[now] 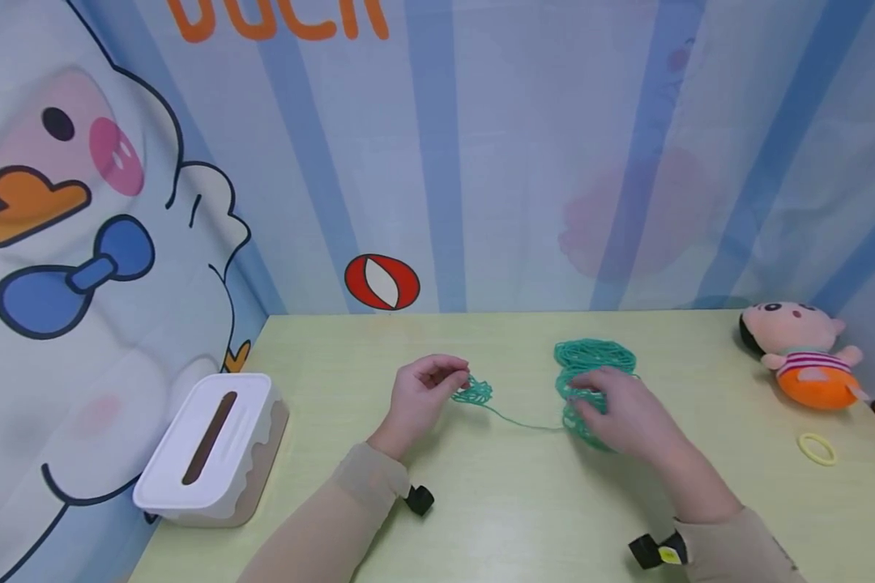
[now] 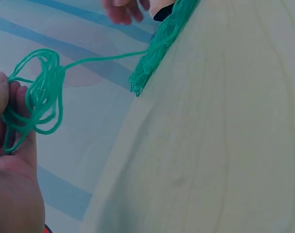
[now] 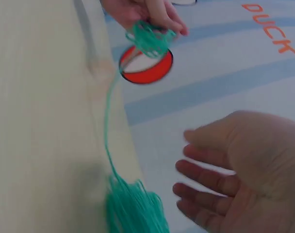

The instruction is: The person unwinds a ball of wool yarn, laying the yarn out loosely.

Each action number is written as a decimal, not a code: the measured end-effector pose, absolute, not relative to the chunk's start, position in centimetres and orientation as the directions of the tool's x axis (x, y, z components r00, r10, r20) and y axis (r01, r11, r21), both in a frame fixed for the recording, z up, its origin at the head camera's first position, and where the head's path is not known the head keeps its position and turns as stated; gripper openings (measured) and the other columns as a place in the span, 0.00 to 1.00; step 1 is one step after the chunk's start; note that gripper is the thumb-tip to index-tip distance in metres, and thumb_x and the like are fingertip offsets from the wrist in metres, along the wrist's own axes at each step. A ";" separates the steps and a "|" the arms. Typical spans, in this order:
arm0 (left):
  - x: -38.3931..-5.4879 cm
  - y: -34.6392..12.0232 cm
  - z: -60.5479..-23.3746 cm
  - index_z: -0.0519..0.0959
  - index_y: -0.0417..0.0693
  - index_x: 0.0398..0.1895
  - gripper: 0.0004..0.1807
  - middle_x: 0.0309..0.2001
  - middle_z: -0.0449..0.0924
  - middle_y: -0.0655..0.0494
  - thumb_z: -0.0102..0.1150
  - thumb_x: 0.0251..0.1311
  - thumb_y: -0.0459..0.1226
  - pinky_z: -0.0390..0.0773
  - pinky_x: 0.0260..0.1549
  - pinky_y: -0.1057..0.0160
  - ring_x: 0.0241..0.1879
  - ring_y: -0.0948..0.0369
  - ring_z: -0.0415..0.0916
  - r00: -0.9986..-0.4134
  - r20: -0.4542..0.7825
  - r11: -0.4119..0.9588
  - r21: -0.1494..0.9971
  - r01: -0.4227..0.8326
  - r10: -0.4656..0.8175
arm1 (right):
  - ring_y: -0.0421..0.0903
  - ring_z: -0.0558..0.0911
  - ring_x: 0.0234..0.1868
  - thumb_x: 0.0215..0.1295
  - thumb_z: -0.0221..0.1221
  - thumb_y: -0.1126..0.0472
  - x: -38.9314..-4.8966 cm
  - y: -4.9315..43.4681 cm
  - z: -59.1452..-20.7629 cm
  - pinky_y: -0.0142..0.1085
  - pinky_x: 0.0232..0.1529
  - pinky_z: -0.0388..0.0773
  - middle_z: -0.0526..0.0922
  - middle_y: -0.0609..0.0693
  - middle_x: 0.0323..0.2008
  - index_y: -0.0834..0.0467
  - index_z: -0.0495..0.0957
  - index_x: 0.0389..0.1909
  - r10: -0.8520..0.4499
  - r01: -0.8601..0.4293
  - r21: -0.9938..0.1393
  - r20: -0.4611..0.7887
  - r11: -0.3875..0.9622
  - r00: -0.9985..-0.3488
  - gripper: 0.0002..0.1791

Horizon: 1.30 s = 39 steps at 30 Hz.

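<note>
A small looped bundle of green yarn (image 2: pixel 44 92) is pinched between the thumb and fingers of my left hand (image 1: pixel 426 397), held up over the table. From it a single strand runs right to a larger heap of green yarn (image 1: pixel 594 355) lying on the table. My right hand (image 1: pixel 627 409) hovers over that heap. In the right wrist view its fingers (image 3: pixel 205 177) are spread and slightly bent, with nothing between them, apart from the yarn skein (image 3: pixel 135 208) below.
A white lidded tissue box (image 1: pixel 207 453) stands at the table's left edge. At the right lie a plush doll (image 1: pixel 805 356) in orange shorts and a pale yellow ring (image 1: pixel 817 448). A printed curtain (image 1: pixel 510 162) hangs along the back edge of the table (image 1: pixel 510 518).
</note>
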<state>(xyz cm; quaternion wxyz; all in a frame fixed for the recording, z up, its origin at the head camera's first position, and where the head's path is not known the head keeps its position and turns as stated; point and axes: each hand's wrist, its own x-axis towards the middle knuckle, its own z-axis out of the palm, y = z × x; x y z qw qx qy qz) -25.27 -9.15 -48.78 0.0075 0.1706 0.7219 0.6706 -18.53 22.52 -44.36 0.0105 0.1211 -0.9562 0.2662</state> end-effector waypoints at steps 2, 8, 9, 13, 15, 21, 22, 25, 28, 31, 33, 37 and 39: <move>-25.3 -9.1 -48.8 0.89 0.44 0.55 0.10 0.52 0.89 0.41 0.68 0.75 0.33 0.88 0.53 0.70 0.46 0.61 0.89 -0.940 0.227 0.041 0.969 0.245 0.256 | 0.66 0.85 0.66 0.81 0.63 0.50 -18.5 20.0 -44.7 0.64 0.66 0.83 0.86 0.60 0.66 0.59 0.83 0.68 -0.250 -0.269 -0.587 0.116 0.764 -0.961 0.23; -25.3 -9.2 -48.8 0.89 0.44 0.55 0.11 0.53 0.89 0.39 0.70 0.73 0.32 0.87 0.50 0.71 0.46 0.62 0.88 -0.936 0.246 0.046 0.963 0.266 0.252 | 0.61 0.84 0.71 0.82 0.63 0.48 -18.9 14.5 -46.0 0.62 0.70 0.81 0.88 0.55 0.67 0.58 0.81 0.71 -0.302 -0.262 -0.671 0.059 0.693 -0.951 0.26; -25.3 -9.2 -48.8 0.89 0.44 0.55 0.11 0.53 0.89 0.39 0.71 0.73 0.32 0.87 0.49 0.71 0.46 0.62 0.87 -0.935 0.250 0.046 0.962 0.270 0.253 | 0.59 0.86 0.68 0.81 0.64 0.49 -19.0 14.0 -46.2 0.60 0.68 0.83 0.89 0.55 0.64 0.58 0.82 0.70 -0.305 -0.267 -0.665 0.062 0.697 -0.950 0.25; -25.3 -9.1 -48.8 0.90 0.44 0.53 0.10 0.52 0.90 0.42 0.72 0.71 0.32 0.86 0.46 0.72 0.45 0.64 0.86 -0.930 0.263 0.052 0.957 0.285 0.258 | 0.52 0.92 0.54 0.80 0.66 0.54 -19.3 12.7 -47.0 0.53 0.57 0.89 0.94 0.50 0.51 0.56 0.89 0.59 -0.282 -0.267 -0.652 0.084 0.710 -0.956 0.15; -25.3 -9.1 -48.8 0.90 0.44 0.53 0.11 0.52 0.91 0.43 0.73 0.71 0.32 0.87 0.46 0.71 0.45 0.64 0.87 -0.926 0.268 0.045 0.956 0.290 0.267 | 0.48 0.92 0.50 0.80 0.66 0.57 -19.4 12.5 -47.2 0.49 0.52 0.89 0.95 0.46 0.45 0.56 0.91 0.54 -0.262 -0.258 -0.668 0.097 0.698 -0.960 0.11; -25.4 -9.1 -48.6 0.91 0.45 0.55 0.12 0.56 0.91 0.43 0.73 0.72 0.34 0.89 0.48 0.69 0.47 0.64 0.89 -0.917 0.245 0.045 0.961 0.272 0.316 | 0.44 0.92 0.45 0.81 0.64 0.59 -19.3 12.6 -47.3 0.39 0.45 0.88 0.95 0.44 0.41 0.55 0.92 0.52 -0.196 -0.240 -0.740 0.147 0.629 -0.969 0.10; -25.4 -9.2 -48.6 0.91 0.45 0.55 0.12 0.56 0.91 0.42 0.73 0.72 0.34 0.89 0.48 0.69 0.47 0.63 0.88 -0.916 0.237 0.053 0.962 0.267 0.324 | 0.44 0.92 0.45 0.81 0.64 0.58 -19.3 12.6 -47.3 0.38 0.44 0.87 0.95 0.44 0.41 0.55 0.92 0.52 -0.192 -0.248 -0.741 0.163 0.624 -0.968 0.10; -25.4 -9.2 -48.7 0.90 0.43 0.56 0.13 0.55 0.91 0.41 0.72 0.72 0.34 0.88 0.49 0.70 0.48 0.61 0.88 -0.911 0.211 0.069 0.966 0.251 0.353 | 0.45 0.93 0.46 0.80 0.65 0.58 -19.2 12.7 -47.2 0.35 0.42 0.86 0.95 0.45 0.43 0.54 0.92 0.52 -0.187 -0.274 -0.741 0.200 0.613 -0.962 0.09; -25.5 -9.2 -49.0 0.89 0.45 0.60 0.16 0.57 0.90 0.39 0.72 0.72 0.35 0.87 0.47 0.70 0.47 0.59 0.87 -0.898 0.200 0.081 0.965 0.250 0.393 | 0.46 0.93 0.47 0.80 0.65 0.58 -19.2 12.7 -47.2 0.37 0.43 0.88 0.96 0.45 0.44 0.53 0.92 0.52 -0.188 -0.288 -0.734 0.218 0.615 -0.958 0.09; -25.6 -9.2 -49.2 0.88 0.49 0.64 0.18 0.59 0.89 0.39 0.72 0.73 0.36 0.87 0.48 0.69 0.48 0.61 0.88 -0.878 0.194 0.086 0.963 0.255 0.437 | 0.49 0.94 0.49 0.80 0.66 0.58 -19.1 12.6 -47.2 0.45 0.49 0.91 0.96 0.47 0.47 0.52 0.92 0.53 -0.197 -0.319 -0.713 0.251 0.624 -0.948 0.09; -25.7 -9.2 -49.3 0.87 0.47 0.65 0.19 0.59 0.90 0.41 0.71 0.73 0.35 0.87 0.50 0.69 0.49 0.63 0.88 -0.868 0.191 0.079 0.964 0.254 0.458 | 0.52 0.94 0.51 0.80 0.66 0.58 -19.2 12.6 -47.2 0.50 0.52 0.92 0.96 0.49 0.49 0.53 0.93 0.53 -0.203 -0.345 -0.696 0.282 0.629 -0.938 0.10; -25.7 -9.2 -49.3 0.86 0.37 0.64 0.19 0.59 0.91 0.41 0.70 0.73 0.33 0.87 0.50 0.70 0.48 0.67 0.88 -0.864 0.185 0.084 0.964 0.252 0.469 | 0.54 0.94 0.53 0.79 0.67 0.59 -19.2 12.6 -47.2 0.52 0.55 0.91 0.95 0.52 0.51 0.54 0.93 0.54 -0.211 -0.380 -0.676 0.322 0.631 -0.923 0.10; -25.7 -9.3 -49.3 0.85 0.35 0.64 0.19 0.57 0.91 0.39 0.70 0.73 0.32 0.87 0.48 0.70 0.46 0.67 0.88 -0.864 0.186 0.092 0.962 0.257 0.469 | 0.54 0.94 0.53 0.79 0.67 0.59 -19.2 12.6 -47.1 0.52 0.55 0.91 0.95 0.52 0.51 0.55 0.92 0.53 -0.211 -0.383 -0.678 0.325 0.627 -0.922 0.10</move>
